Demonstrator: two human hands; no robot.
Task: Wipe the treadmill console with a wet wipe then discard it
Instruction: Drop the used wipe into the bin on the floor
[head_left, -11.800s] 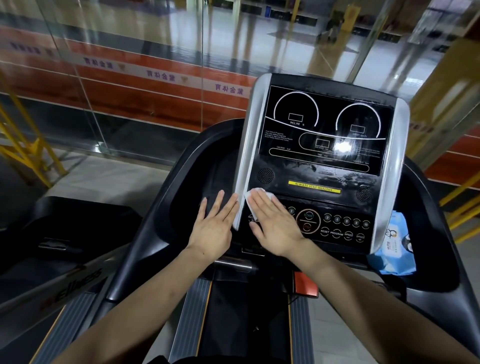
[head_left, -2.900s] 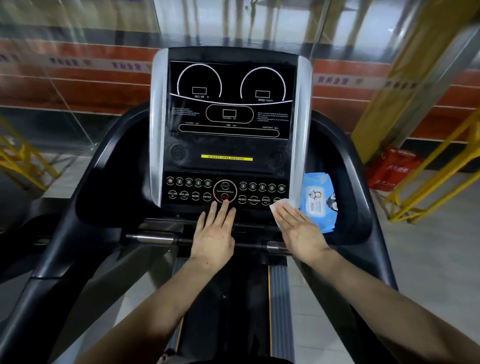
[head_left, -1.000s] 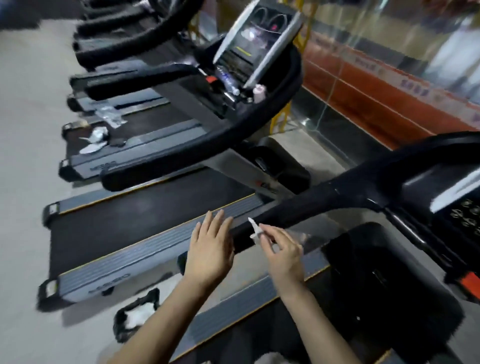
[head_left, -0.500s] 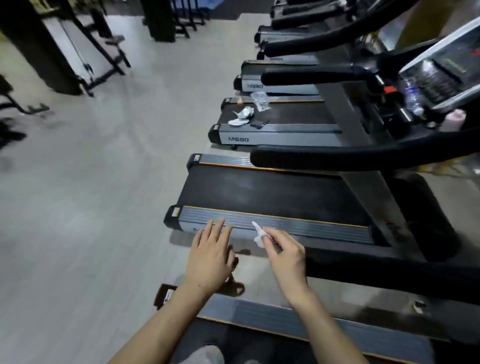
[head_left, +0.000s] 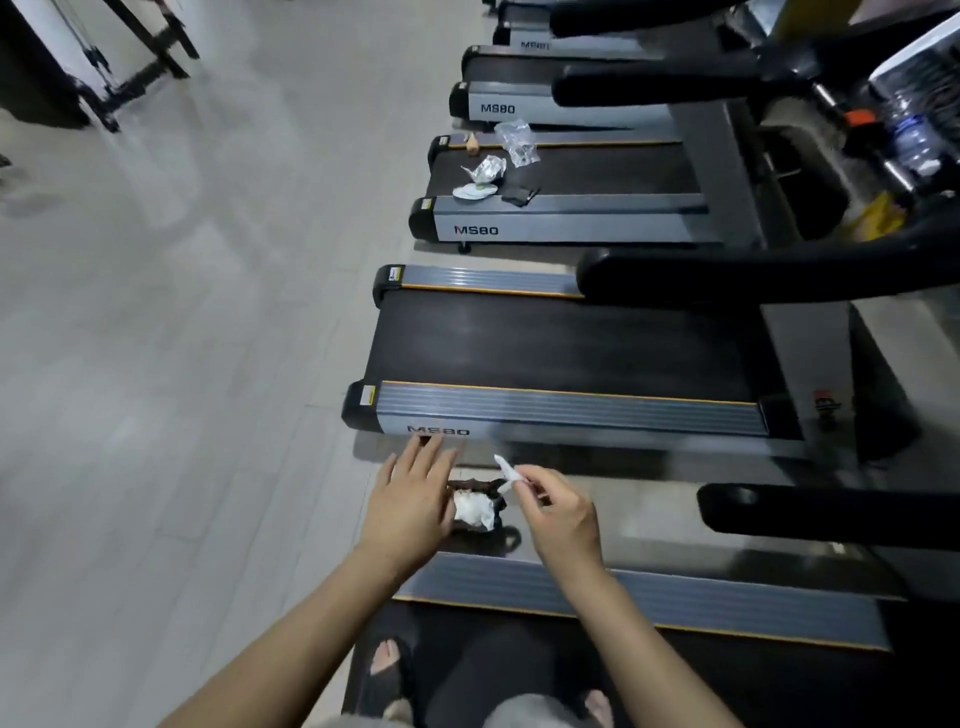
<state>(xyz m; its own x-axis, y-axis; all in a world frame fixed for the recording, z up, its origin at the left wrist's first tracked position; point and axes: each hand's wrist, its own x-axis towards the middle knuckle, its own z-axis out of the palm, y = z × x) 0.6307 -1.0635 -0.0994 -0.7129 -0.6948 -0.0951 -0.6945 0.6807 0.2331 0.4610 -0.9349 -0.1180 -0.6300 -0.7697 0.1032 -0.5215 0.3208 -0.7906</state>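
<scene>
The crumpled wet wipe (head_left: 506, 473) is pinched between the fingertips of the right hand (head_left: 558, 512), just above a small dark bin (head_left: 480, 512) holding white waste on the floor between two treadmill decks. The left hand (head_left: 410, 501) hovers beside it, fingers spread, holding nothing.

both forearms are bare with no sleeves showing, the left hand (head_left: 410, 506) and right hand (head_left: 558, 512) wear nothing, and dark open-toed sandals (head_left: 387, 675) cover the feet.
</scene>
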